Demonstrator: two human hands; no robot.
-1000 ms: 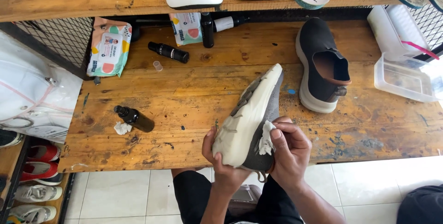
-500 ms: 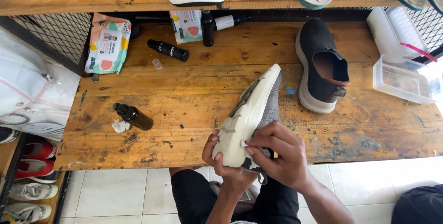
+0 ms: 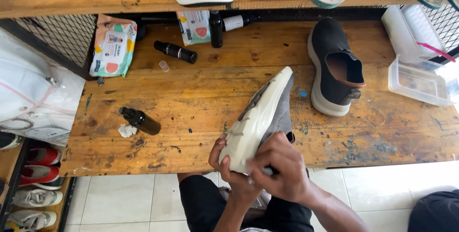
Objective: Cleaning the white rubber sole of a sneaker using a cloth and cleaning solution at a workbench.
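A grey knit sneaker [image 3: 260,117] with a thick white sole is held on its side over the front edge of the wooden workbench [image 3: 201,103], sole facing left. My left hand [image 3: 227,167] grips its heel from below. My right hand [image 3: 279,167] lies over the heel end, fingers closed on a small white wipe pressed against the sole; only a sliver of the wipe shows. The matching black sneaker [image 3: 334,67] lies on the bench to the right.
A dark bottle [image 3: 142,120] lies by a crumpled white wad [image 3: 127,130] at the left. Wet-wipe packs [image 3: 112,45], another dark bottle [image 3: 176,52] and a clear plastic tub [image 3: 420,81] sit further back. Insoles line the upper shelf. Shoes stand on a rack at lower left.
My right hand has slid from the side of the sneaker across its heel end, covering the white wipe that showed before. The sneaker and left hand have hardly moved.
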